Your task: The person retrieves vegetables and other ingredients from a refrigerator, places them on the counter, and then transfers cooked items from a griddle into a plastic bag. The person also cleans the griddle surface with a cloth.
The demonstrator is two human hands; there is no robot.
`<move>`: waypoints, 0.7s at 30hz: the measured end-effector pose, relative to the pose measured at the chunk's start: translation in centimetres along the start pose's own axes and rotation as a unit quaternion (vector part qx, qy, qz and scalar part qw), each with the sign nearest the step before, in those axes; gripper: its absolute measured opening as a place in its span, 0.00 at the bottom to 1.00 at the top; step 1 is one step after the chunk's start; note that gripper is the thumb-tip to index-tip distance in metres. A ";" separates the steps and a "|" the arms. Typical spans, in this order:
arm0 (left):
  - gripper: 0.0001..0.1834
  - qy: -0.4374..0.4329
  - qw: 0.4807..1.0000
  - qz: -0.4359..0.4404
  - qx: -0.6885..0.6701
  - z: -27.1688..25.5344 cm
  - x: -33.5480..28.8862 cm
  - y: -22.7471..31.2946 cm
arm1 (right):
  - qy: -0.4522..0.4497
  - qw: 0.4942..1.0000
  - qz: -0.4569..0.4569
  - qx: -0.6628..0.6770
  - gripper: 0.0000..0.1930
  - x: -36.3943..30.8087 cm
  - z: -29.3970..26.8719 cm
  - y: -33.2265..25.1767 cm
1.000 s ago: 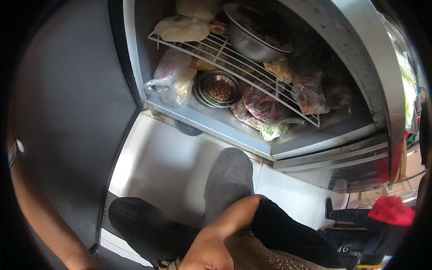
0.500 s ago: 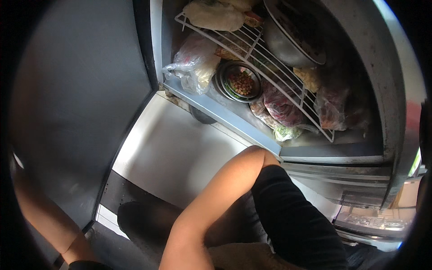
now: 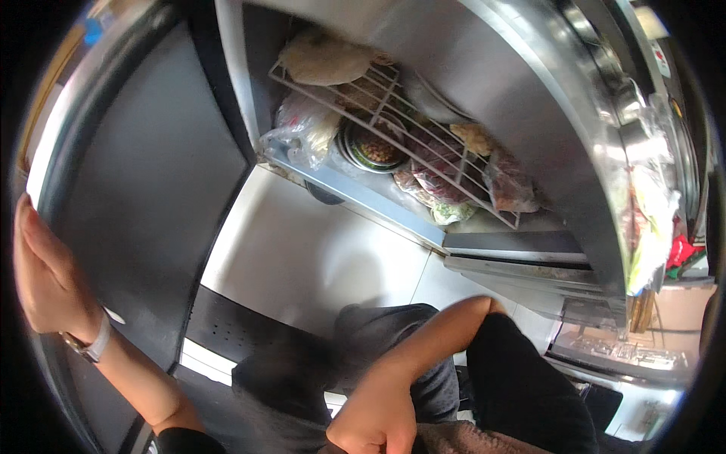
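Observation:
My left hand (image 3: 49, 276), with a watch (image 3: 89, 344) at the wrist, lies against the outer edge of an open dark grey refrigerator door (image 3: 144, 189). Its fingers are stretched out. At the lower edge, near my lap, my right hand (image 3: 374, 416) is closed; its fingertips are cut off, so anything in it is hidden. Inside the open refrigerator, a white wire rack (image 3: 431, 151) sits above a metal bowl (image 3: 370, 147) of small brown pieces. Clear plastic bags (image 3: 302, 125) lie left of the bowl, and more bagged food (image 3: 510, 181) to its right.
A pale bag (image 3: 321, 60) rests on the rack. White floor tiles (image 3: 302, 242) lie between the door and my knees. Brown fabric (image 3: 469, 439) covers part of my lap. Toward the right are a metal counter edge (image 3: 597, 98) and a red packet (image 3: 681, 250).
My left hand has come into view at the door's edge. My right forearm has drawn back and the hand now shows near my lap. The view has shifted, revealing the counter.

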State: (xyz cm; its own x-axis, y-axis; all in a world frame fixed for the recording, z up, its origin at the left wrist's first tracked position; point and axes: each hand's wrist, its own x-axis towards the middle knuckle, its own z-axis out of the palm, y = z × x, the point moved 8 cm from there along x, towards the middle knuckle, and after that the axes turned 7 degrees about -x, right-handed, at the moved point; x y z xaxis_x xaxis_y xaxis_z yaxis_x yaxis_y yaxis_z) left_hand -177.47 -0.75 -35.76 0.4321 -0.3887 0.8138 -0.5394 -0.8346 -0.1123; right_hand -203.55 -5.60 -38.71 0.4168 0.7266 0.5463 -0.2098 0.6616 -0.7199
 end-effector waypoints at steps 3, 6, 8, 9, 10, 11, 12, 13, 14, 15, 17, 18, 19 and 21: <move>0.13 0.026 0.995 0.100 0.006 -1.1 0.9 -0.3 | 0.070 0.994 -0.066 -0.058 0.09 1.8 1.5 -3.2; 0.14 -0.013 0.995 0.057 -0.082 -1.8 1.6 1.2 | 0.130 0.976 -0.099 -0.142 0.10 3.4 4.0 -6.4; 0.15 -0.038 0.995 0.028 -0.090 -2.4 1.8 1.4 | 0.140 0.969 -0.106 -0.173 0.12 5.0 6.5 -8.1; 0.17 -0.051 0.993 0.023 -0.103 -2.7 2.0 1.5 | 0.130 0.966 -0.116 -0.189 0.12 6.2 7.9 -9.5; 0.19 -0.071 0.993 0.028 -0.091 -2.9 2.5 1.9 | 0.120 0.963 -0.126 -0.208 0.12 7.4 9.4 -11.1; 0.21 -0.093 0.993 0.030 -0.072 -3.1 2.5 2.1 | 0.105 0.960 -0.135 -0.221 0.13 8.2 10.9 -12.6; 0.24 -0.134 0.988 0.033 -0.066 -2.9 2.6 2.4 | 0.099 0.966 -0.127 -0.204 0.12 9.1 12.1 -14.2; 0.27 -0.175 0.982 0.039 -0.058 -2.7 2.5 2.6 | 0.094 0.970 -0.122 -0.186 0.12 9.8 13.4 -16.2; 0.31 -0.218 0.973 0.044 -0.059 -2.5 2.5 3.2 | 0.095 0.973 -0.115 -0.174 0.12 10.9 15.1 -17.9; 0.35 -0.250 0.964 0.049 -0.072 -2.7 2.6 3.9 | 0.114 0.966 -0.158 -0.169 0.12 11.9 16.7 -19.7; 0.40 -0.304 0.948 0.041 -0.088 -2.7 1.7 3.1 | 0.114 0.957 -0.192 -0.183 0.11 14.2 20.0 -23.1; 0.41 -0.330 0.939 0.022 -0.098 -3.0 1.0 1.9 | 0.096 0.957 -0.181 -0.205 0.11 15.6 21.6 -24.9; 0.45 -0.367 0.924 0.006 -0.110 -3.6 0.2 0.7 | 0.080 0.956 -0.170 -0.225 0.10 17.1 23.1 -26.7; 0.52 -0.478 0.868 -0.047 -0.127 -5.4 0.0 0.6 | 0.076 0.949 -0.183 -0.246 0.10 19.1 26.5 -28.8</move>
State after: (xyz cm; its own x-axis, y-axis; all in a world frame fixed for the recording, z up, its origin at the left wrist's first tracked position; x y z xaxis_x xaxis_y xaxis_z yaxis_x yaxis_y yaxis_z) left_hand -181.67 0.86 -32.80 0.8194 -0.5713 -0.0468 -0.5588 -0.8143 0.1572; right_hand -212.94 -5.87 3.81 0.5125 0.4059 0.7566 0.3960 0.6701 -0.6278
